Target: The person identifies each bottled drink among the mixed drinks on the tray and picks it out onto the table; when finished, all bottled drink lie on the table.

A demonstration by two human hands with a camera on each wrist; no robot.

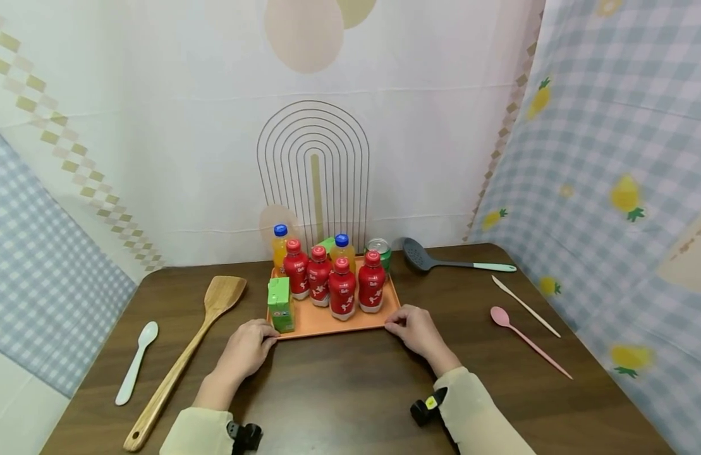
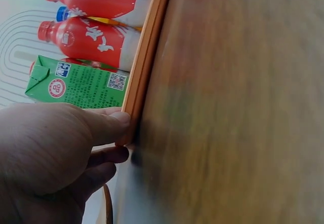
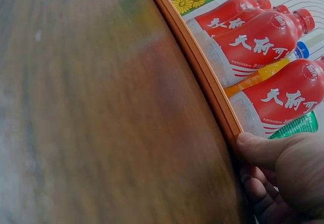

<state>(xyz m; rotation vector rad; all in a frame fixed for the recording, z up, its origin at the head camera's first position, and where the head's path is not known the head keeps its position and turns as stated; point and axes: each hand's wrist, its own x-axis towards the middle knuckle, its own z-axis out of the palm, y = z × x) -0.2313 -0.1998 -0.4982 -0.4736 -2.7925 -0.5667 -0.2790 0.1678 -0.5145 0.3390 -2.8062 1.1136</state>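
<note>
Tray: the orange tray (image 1: 318, 325) sits toward the back of the table (image 1: 322, 392), near the patterned cloth; whether its near edge is lifted at all, I cannot tell.
Left hand: the left hand (image 1: 244, 351) grips the near left corner, thumb on the rim, other fingers bent in close under it; almost no gap is left.
Right hand: the right hand (image 1: 421, 332) pinches the near right corner in much the same way, thumb at the rim and fingers curled below.
Load: four red bottles (image 1: 342, 291), orange-juice bottles (image 1: 280, 246) with blue caps, a green can (image 1: 380, 251) and a green carton (image 1: 280, 306) stand upright; the carton is at the left front, just beside the left hand.
Step in hand: by my reading, handling the loaded tray by its two near corners.
Next move: it calls for both hands working evenly and slowly, keeping the base level.
Risk: the bottles look top-heavy and could topple if one corner leads; the carton, so close to the edge, probably needs most watching.
Sides of the table: a wooden spatula (image 1: 183, 361) lies to the left, a skimmer (image 1: 420, 256) and pink spoon (image 1: 532, 345) to the right, all apart from the tray.
</note>
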